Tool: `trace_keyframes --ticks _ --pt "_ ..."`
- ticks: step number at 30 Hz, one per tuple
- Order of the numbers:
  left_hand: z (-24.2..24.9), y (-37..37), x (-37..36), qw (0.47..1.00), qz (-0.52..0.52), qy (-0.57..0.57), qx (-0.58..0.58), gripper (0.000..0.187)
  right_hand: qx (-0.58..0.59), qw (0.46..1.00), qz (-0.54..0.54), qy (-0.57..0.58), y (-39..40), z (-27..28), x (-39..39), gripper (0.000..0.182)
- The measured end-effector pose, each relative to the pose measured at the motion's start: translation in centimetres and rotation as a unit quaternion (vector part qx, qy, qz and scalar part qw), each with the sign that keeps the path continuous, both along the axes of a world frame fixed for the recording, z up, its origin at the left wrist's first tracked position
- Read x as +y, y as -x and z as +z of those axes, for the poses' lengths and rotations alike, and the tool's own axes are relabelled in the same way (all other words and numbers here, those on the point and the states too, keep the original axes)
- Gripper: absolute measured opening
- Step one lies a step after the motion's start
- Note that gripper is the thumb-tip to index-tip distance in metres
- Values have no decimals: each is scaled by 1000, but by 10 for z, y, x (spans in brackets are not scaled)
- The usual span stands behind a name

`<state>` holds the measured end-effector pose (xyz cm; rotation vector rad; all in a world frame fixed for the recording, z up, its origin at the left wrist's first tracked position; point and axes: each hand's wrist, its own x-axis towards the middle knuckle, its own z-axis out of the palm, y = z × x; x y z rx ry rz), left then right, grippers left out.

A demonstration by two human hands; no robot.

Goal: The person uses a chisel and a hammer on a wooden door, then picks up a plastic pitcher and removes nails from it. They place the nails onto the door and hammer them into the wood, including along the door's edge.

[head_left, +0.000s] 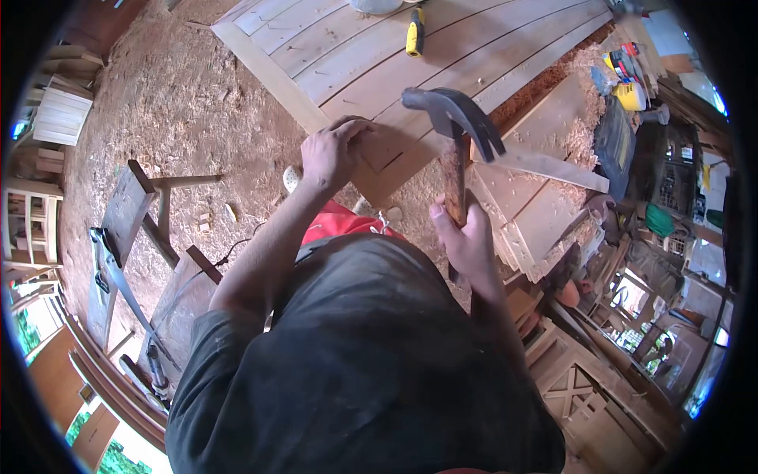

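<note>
While the right hand [467,225] clasps the hammer [455,170] head-up, the left hand [333,154] touches the panel [474,55] near a corner, though I cannot tell whether it grasps anything.

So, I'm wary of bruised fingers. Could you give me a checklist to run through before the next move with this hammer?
1. Hammer in hand: ok; the right hand is closed around it.
2. Left hand apart from the hammer: ok; a gap shows between them.
3. Left hand at the panel: ok; it is at the near corner.
4. Panel free of loose tools: not ok; a yellow tool lies on it.
5. Anything under the left hand: cannot tell; the palm is hidden.
6. Support beneath the panel: cannot tell; hidden from this view.
</note>
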<state>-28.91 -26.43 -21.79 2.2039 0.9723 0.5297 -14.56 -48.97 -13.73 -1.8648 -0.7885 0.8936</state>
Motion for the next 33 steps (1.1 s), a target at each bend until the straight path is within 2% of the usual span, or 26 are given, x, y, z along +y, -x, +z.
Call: trace_keyframes --ticks 1,4,7,10,14,17,20,22,24,25,27,28,29,31,32,33 --pt "-1 -2 1 1000 -2 -7 -2 17 -35 999 23 -29 -2 -6 -4 23" --pt "-8 -1 1 1000 -5 -25 -3 17 -68 997 44 -3 0 -6 -10 25" --pt "-9 1 0 999 -1 -43 3 17 -54 997 47 19 6 24 -5 28" --pt "-9 -2 0 998 0 -56 10 17 -16 998 64 -20 13 51 0 26" --pt "-6 1 -4 997 0 -71 16 21 -124 983 119 -59 14 64 12 28" --pt "-17 1 -1 995 1 -97 9 20 -149 980 115 63 9 34 16 33" --pt "-16 3 -2 994 -14 -107 -6 17 -182 967 124 126 3 25 15 37" --pt "-16 5 -2 994 -10 -105 -29 16 -81 984 89 130 4 60 23 34" --pt "-20 6 -1 994 3 -96 -61 16 -34 998 45 5 6 93 21 29" --pt "-18 11 -3 993 53 -67 -80 18 -34 992 63 -101 3 112 23 25" --pt "-9 23 -8 982 144 -10 -118 24 -49 954 70 -288 4 132 29 18" --pt "-16 30 -5 967 217 50 -127 34 -66 926 60 -367 7 134 31 16" --pt "-30 41 -1 942 287 110 -134 44 -50 913 58 -400 6 123 29 21" --pt "-45 52 7 874 391 234 -167 67 -90 938 32 -334 8 85 18 13" --pt "-51 56 18 834 425 295 -192 80 -110 975 46 -190 4 62 15 16" --pt "-105 66 36 843 350 345 -218 89 -140 986 83 -39 -1 40 12 23"
